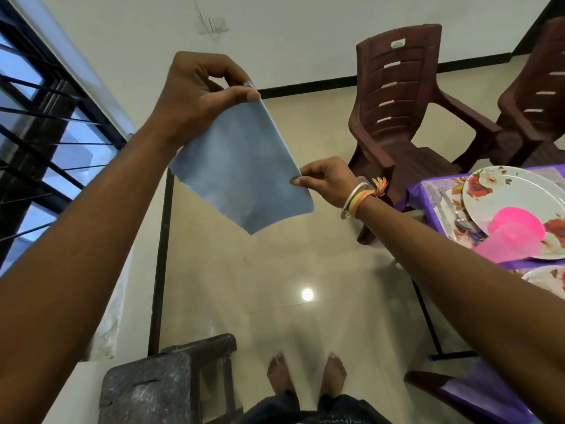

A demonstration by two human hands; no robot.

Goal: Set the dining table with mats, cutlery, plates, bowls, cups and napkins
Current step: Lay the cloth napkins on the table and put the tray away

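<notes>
Left forearm [76, 255] and right forearm [477, 270] sweep in closest to the lens from 8 and 4 o'clock, converging near the middle of the head view. Between them hangs the blue napkin [244, 169], up in the air over the floor and well apart from the table. The left hand [198, 96] pinches its top corner at about 11 o'clock, thumb against curled fingers. The right hand [324, 182] (the one with bangles at the wrist) pinches the cloth's right edge just past centre. So both hands are closed on the napkin, which is stretched between the two grips with its zigzag lower edge loose.

Out at 3 o'clock, the table's purple floral cover [423, 194] carries a flowered plate [513, 194]. A pink cup [513, 234] is at the plate's near side (I cannot tell how it stands), and cutlery [452, 211] lies just left of the plate. A brown chair [397, 102] stands at 1 o'clock and a dark stool [153, 390] at 7.

I read this as straightening the napkin before it goes to a place setting. Both grips are fingertip pinches, so one slip would leave the cloth swinging from one corner or falling to the floor. Carrying it toward 3 o'clock, the trailing edge or the right wrist could catch the cup, which looks light, and knock it over.
</notes>
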